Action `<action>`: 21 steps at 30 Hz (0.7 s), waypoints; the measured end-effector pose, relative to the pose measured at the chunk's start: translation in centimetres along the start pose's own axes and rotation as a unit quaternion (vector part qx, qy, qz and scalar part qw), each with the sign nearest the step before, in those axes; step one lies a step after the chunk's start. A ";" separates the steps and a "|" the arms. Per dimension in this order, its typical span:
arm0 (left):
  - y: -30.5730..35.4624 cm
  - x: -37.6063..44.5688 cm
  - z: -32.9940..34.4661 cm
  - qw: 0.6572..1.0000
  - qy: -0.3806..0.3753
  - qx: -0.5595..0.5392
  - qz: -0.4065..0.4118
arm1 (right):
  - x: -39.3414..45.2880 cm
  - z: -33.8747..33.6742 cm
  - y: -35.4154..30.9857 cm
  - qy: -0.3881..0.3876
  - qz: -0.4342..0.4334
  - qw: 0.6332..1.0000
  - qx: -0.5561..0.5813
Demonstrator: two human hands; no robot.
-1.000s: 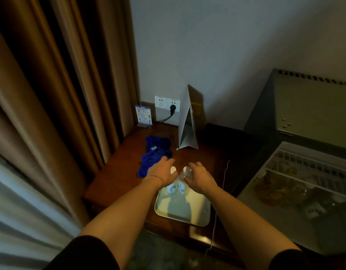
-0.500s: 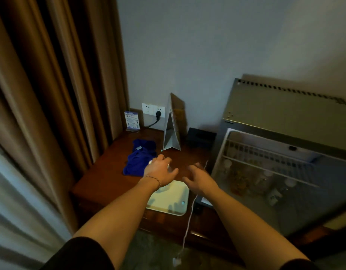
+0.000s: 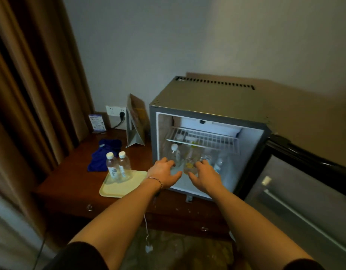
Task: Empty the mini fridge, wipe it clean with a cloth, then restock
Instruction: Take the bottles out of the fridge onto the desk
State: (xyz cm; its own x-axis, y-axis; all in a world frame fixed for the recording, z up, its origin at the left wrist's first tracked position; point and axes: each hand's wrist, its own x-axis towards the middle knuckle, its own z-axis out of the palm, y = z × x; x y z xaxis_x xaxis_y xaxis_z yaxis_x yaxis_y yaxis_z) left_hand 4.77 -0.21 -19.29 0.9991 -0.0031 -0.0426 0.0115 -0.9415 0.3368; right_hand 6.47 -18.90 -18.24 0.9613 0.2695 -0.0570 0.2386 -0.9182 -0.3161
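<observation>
The grey mini fridge (image 3: 217, 98) stands open on the wooden cabinet, its door (image 3: 304, 184) swung out to the right. Under its wire shelf (image 3: 203, 140) stand several bottles: a clear white-capped one (image 3: 175, 154), a yellowish one (image 3: 190, 160) and others behind. My left hand (image 3: 164, 173) and my right hand (image 3: 204, 176) reach side by side into the fridge mouth, fingers spread, holding nothing. Two clear water bottles (image 3: 117, 167) stand on the pale yellow tray (image 3: 123, 187) left of the fridge. A blue cloth (image 3: 102, 154) lies behind the tray.
A folded tent card (image 3: 135, 123) stands between the fridge and the wall socket (image 3: 116, 112), where a black plug sits. A small blue leaflet stand (image 3: 97, 123) is by the brown curtain (image 3: 37, 94). A white cable (image 3: 147, 234) hangs off the cabinet's front edge.
My hands let go of the two bottles on the tray and moved right into the open fridge. My view swung right, bringing the fridge interior into full sight.
</observation>
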 end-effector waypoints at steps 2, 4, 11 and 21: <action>1.9 -0.1 0.3 1.000 -0.004 0.005 0.008 | -0.8 -0.5 1.7 0.006 0.020 1.000 0.001; 3.5 0.0 0.5 1.000 -0.008 0.008 0.018 | -1.3 -0.9 3.2 0.013 0.041 0.999 0.004; 5.9 2.1 0.9 0.999 -0.033 0.025 0.027 | -1.0 -2.1 6.1 0.035 0.076 0.996 0.023; 7.0 8.1 4.3 0.997 -0.044 0.023 0.064 | 3.3 0.5 8.8 0.052 0.113 0.991 0.053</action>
State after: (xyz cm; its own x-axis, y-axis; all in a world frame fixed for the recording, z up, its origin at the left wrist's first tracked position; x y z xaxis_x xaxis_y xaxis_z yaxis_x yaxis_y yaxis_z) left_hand 12.80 -8.27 -21.30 0.9847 -0.1520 -0.0850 -0.1201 -0.9462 0.3005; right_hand 11.70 -25.99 -21.66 0.9989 0.0229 -0.0410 0.0043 -0.9144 -0.4049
